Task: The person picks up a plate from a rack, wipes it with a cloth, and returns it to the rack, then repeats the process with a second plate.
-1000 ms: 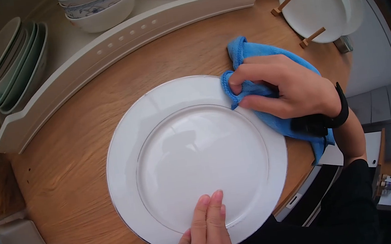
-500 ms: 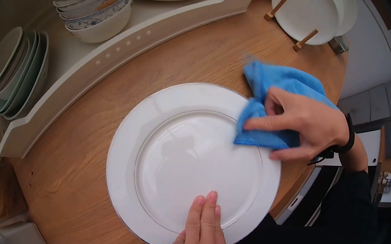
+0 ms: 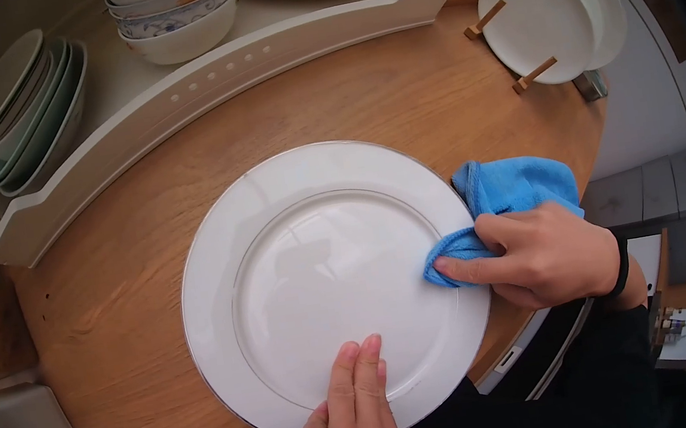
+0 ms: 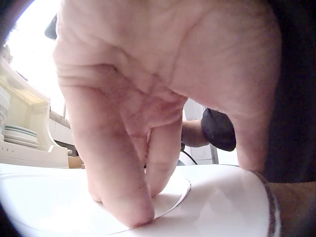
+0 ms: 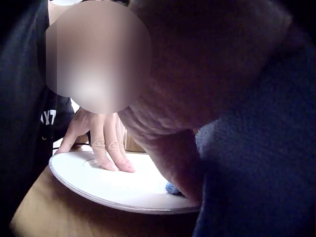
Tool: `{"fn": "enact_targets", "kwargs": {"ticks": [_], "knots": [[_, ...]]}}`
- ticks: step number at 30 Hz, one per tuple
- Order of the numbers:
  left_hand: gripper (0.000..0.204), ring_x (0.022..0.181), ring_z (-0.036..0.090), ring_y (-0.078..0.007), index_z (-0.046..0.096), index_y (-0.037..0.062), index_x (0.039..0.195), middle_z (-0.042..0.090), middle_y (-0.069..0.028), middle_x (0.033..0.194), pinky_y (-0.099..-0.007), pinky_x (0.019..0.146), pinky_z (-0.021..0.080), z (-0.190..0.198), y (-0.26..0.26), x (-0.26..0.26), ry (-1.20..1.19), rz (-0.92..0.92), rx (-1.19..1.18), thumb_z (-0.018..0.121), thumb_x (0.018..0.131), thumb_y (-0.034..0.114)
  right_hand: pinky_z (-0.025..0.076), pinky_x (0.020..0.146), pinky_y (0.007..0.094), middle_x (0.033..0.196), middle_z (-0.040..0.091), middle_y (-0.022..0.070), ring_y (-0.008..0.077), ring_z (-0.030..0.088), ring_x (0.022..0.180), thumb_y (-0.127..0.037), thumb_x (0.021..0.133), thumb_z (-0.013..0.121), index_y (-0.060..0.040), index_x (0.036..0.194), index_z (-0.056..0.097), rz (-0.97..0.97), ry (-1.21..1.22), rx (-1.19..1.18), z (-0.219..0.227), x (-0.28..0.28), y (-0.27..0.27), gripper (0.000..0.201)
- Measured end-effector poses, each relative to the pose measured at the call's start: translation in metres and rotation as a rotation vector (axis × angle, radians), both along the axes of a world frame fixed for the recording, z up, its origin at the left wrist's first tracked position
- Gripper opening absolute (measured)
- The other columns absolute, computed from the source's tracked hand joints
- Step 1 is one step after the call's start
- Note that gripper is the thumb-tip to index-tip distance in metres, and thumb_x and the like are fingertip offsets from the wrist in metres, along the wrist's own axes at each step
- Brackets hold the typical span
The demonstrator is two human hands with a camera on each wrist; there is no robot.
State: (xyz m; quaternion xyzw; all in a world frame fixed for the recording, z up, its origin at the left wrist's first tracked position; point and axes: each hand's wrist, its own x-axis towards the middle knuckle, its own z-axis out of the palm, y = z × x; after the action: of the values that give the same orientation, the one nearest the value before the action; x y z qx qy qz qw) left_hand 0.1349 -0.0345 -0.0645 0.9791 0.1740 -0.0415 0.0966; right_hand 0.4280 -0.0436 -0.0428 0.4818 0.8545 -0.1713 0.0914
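A large white plate (image 3: pixel 334 276) with a thin dark rim line lies on the wooden table. Straight fingers of my left hand (image 3: pixel 344 422) press on its near part; the left wrist view shows the left hand (image 4: pixel 143 113) with fingertips on the plate (image 4: pixel 217 207) and the thumb by the rim. My right hand (image 3: pixel 544 257) pinches a blue cloth (image 3: pixel 521 182) against the plate's right rim, thumb on top. In the right wrist view the right hand (image 5: pixel 173 133) is dark and close, with the cloth (image 5: pixel 252 163) beside it and the left hand (image 5: pixel 106 140) beyond.
Behind the plate stands a cream tray (image 3: pixel 212 74) with stacked bowls (image 3: pixel 180 32) and tilted green and white dishes (image 3: pixel 31 116). White plates (image 3: pixel 539 24) stand in a wooden rack at the back right of the table (image 3: pixel 116 270).
My right hand and the cloth have moved along the plate's right rim towards me, and the fingers have drawn closer together around the cloth. The left hand remains on the plate.
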Motion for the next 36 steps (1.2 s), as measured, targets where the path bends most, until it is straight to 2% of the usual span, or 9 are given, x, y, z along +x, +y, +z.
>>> {"fn": "enact_targets", "kwargs": {"ticks": [4,11,13,19,20,22,29,31,36], "knots": [[0.043,0.134,0.054,-0.0401,0.063,-0.0167,0.124,0.056,-0.0306,0.141,-0.0311,0.095,0.056,0.005,0.003,0.001,0.063,-0.095,0.087,0.057,0.088,0.005,0.049,0.051,0.0334,0.092,0.054,0.0077,0.0215,0.062,0.065,-0.013,0.077,0.075,-0.0168,0.135,0.067,0.024,-0.051,0.05,0.001,-0.005,0.013,0.059],[0.045,0.13,0.056,-0.042,0.063,-0.0181,0.123,0.057,-0.0332,0.139,-0.0324,0.099,0.054,-0.001,0.002,-0.002,-0.01,-0.054,0.037,0.057,0.086,0.007,0.052,0.056,0.0351,0.095,0.055,0.0101,0.0227,0.065,0.079,-0.011,0.082,0.07,-0.0124,0.119,0.075,0.105,-0.097,0.244,0.001,-0.021,0.049,0.038],[0.046,0.128,0.057,-0.0418,0.063,-0.0185,0.122,0.058,-0.0338,0.137,-0.0302,0.089,0.058,-0.001,0.004,-0.002,-0.056,-0.065,0.045,0.058,0.084,0.006,0.052,0.059,0.036,0.095,0.054,0.0103,0.0229,0.065,0.081,-0.013,0.086,0.068,-0.0087,0.11,0.077,0.125,-0.099,0.28,0.002,-0.029,0.061,0.025],[0.044,0.122,0.061,-0.041,0.066,-0.0189,0.118,0.06,-0.034,0.134,-0.0272,0.07,0.06,-0.008,0.005,-0.003,-0.132,-0.035,0.008,0.06,0.082,0.006,0.051,0.056,0.0357,0.094,0.054,0.0104,0.0233,0.065,0.08,-0.015,0.09,0.068,-0.0067,0.104,0.076,0.224,-0.039,0.349,-0.003,-0.044,0.086,0.018],[0.044,0.122,0.061,-0.041,0.066,-0.0189,0.118,0.06,-0.034,0.134,-0.0272,0.07,0.06,-0.008,0.006,-0.004,-0.132,-0.03,0.009,0.06,0.082,0.006,0.051,0.056,0.0357,0.094,0.054,0.0104,0.0233,0.065,0.08,-0.015,0.09,0.068,-0.0067,0.104,0.076,0.228,-0.039,0.349,-0.006,-0.047,0.091,0.018],[0.042,0.12,0.063,-0.0409,0.066,-0.0193,0.116,0.061,-0.0346,0.132,-0.0266,0.064,0.059,-0.006,0.006,-0.003,-0.128,-0.018,-0.006,0.06,0.083,0.005,0.046,0.052,0.0335,0.09,0.05,0.0061,0.0199,0.059,0.076,-0.014,0.084,0.069,-0.0221,0.119,0.076,0.294,0.032,0.414,-0.016,-0.05,0.101,0.036],[0.042,0.118,0.063,-0.0413,0.067,-0.0198,0.114,0.064,-0.0347,0.127,-0.0268,0.065,0.059,-0.005,0.006,-0.001,-0.107,-0.027,0.067,0.062,0.082,0.006,0.043,0.054,0.0338,0.086,0.046,0.0051,0.0202,0.053,0.07,-0.004,0.081,0.072,-0.0287,0.128,0.073,0.282,0.161,0.283,-0.027,-0.039,0.113,0.053],[0.042,0.116,0.064,-0.0416,0.067,-0.0195,0.115,0.065,-0.0337,0.126,-0.0271,0.072,0.059,-0.003,0.006,-0.001,-0.079,-0.066,0.118,0.062,0.082,0.006,0.05,0.056,0.0351,0.092,0.053,0.0083,0.0231,0.063,0.079,-0.005,0.085,0.07,-0.0261,0.128,0.073,0.224,0.107,0.185,-0.022,-0.039,0.109,0.048],[0.042,0.117,0.063,-0.0419,0.068,-0.0177,0.117,0.066,-0.0322,0.127,-0.0266,0.078,0.058,0.001,0.008,-0.001,-0.048,-0.075,0.137,0.062,0.083,0.006,0.051,0.061,0.0362,0.093,0.053,0.0082,0.0242,0.062,0.082,-0.01,0.083,0.074,-0.0269,0.131,0.071,0.174,0.14,0.143,-0.019,-0.038,0.106,0.051]]}}
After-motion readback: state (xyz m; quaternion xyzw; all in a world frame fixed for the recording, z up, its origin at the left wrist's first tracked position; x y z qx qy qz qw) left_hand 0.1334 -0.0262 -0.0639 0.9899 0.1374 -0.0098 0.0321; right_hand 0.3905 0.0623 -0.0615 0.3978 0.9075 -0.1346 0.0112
